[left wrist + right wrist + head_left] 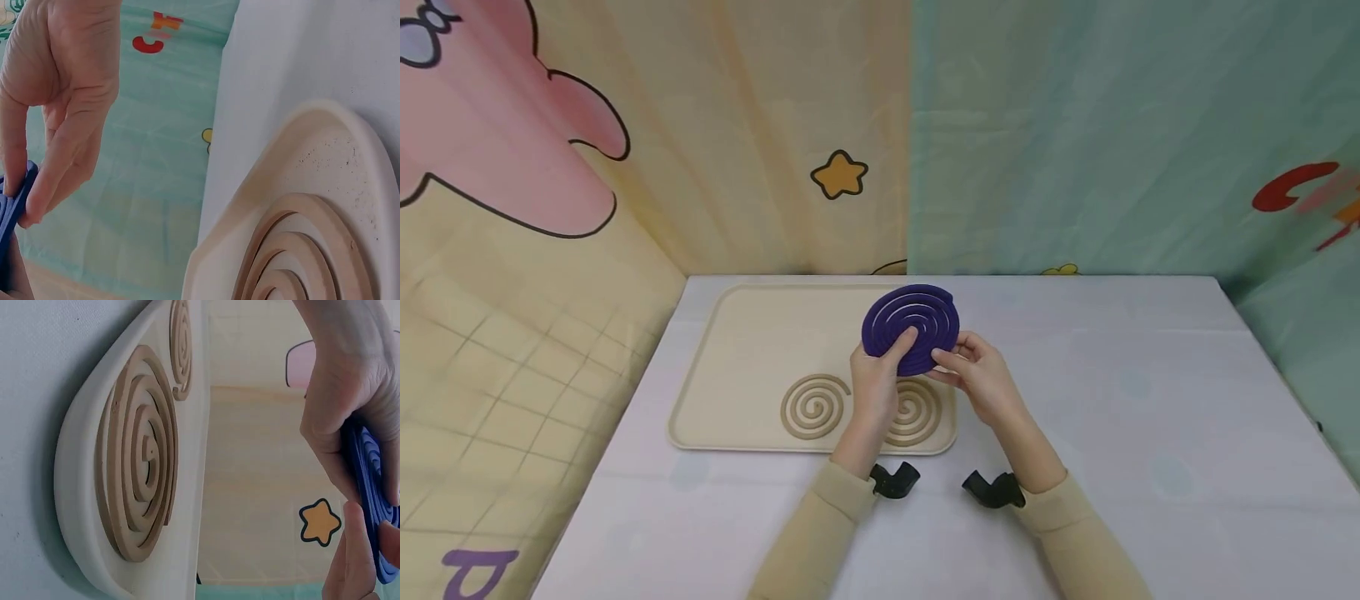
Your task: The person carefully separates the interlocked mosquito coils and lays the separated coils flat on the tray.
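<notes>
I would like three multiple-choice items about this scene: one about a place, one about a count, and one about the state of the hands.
1. Where do the beige spiral coils lie?
A. on the beige tray
B. on the bare table right of the tray
C. in the hands

2. How many beige coils lie there?
A. one
B. two
C. four

3. How is the purple coil held?
A. it lies flat on the table
B. by the left hand alone
C. by both hands, lifted above the tray

Answers: 1 A, the beige coils rest inside the tray. 2 B, two spirals lie side by side. 3 C, the left hand and the right hand pinch the purple coil at its near edge.
</notes>
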Demonstrator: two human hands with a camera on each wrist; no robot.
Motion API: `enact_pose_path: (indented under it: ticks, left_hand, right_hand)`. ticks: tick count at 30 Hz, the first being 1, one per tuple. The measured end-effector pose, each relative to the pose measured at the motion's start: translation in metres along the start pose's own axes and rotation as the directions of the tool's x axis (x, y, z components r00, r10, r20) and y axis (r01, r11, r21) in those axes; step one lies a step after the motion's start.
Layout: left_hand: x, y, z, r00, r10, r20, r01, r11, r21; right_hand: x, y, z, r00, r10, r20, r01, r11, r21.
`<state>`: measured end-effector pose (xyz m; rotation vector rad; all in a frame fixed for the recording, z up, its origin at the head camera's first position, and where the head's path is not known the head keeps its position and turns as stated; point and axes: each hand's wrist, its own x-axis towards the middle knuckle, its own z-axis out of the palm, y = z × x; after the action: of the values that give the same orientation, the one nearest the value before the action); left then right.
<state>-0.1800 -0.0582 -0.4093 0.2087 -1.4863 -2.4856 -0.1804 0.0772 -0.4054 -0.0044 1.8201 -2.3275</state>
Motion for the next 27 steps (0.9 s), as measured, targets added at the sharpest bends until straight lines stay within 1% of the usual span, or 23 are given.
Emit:
enact_pose_path:
  ticks: [2,5,10,13,15,17,19,20,22,25,27]
  left_hand:
    - [0.0,0.002,-0.001,1.0,-0.022,0.019,0.021,0.999,0.034]
    - [0.001,0.004,-0.002,0.998,-0.051,0.041,0.049,0.997,0.055]
    - [0.002,0.008,-0.004,0.996,-0.056,0.069,0.052,0.996,0.071]
    - [0.001,0.009,-0.006,0.993,-0.079,0.083,0.072,0.994,0.087]
    - [-0.001,0.01,-0.008,0.99,-0.105,0.097,0.093,0.989,0.116]
    - [-0.004,0.011,-0.009,0.982,-0.143,0.122,0.12,0.976,0.182]
    - [-0.006,0.014,-0.011,0.973,-0.171,0.157,0.12,0.949,0.29]
    - [-0.007,0.015,-0.012,0.967,-0.182,0.176,0.111,0.93,0.35]
    - [-0.009,0.018,-0.014,0.955,-0.194,0.223,0.069,0.879,0.472]
    - [-0.01,0.023,-0.016,0.939,-0.189,0.287,-0.017,0.808,0.589]
    - [-0.011,0.027,-0.016,0.928,-0.192,0.318,-0.057,0.773,0.632]
  right_hand:
    - [-0.002,-0.003,-0.004,0.999,0.021,0.042,-0.018,0.998,-0.062]
    - [-0.004,-0.006,-0.008,0.996,0.04,0.083,-0.03,0.991,-0.129]
    - [-0.005,-0.012,-0.011,0.991,0.058,0.124,-0.036,0.985,-0.17]
    - [-0.007,-0.015,-0.014,0.985,0.081,0.152,-0.047,0.976,-0.215]
    - [-0.009,-0.017,-0.017,0.985,0.08,0.156,-0.038,0.966,-0.256]
    - [-0.012,-0.02,-0.021,0.994,0.022,0.105,0.011,0.954,-0.3]
    - [-0.014,-0.024,-0.024,0.997,-0.072,0.026,0.077,0.932,-0.355]
    - [-0.015,-0.026,-0.026,0.992,-0.129,-0.012,0.115,0.916,-0.386]
    - [-0.017,-0.03,-0.028,0.967,-0.246,-0.069,0.188,0.868,-0.46]
    - [-0.018,-0.034,-0.029,0.932,-0.359,-0.04,0.276,0.78,-0.562]
    - [-0.019,-0.036,-0.029,0.915,-0.403,-0.005,0.316,0.725,-0.612]
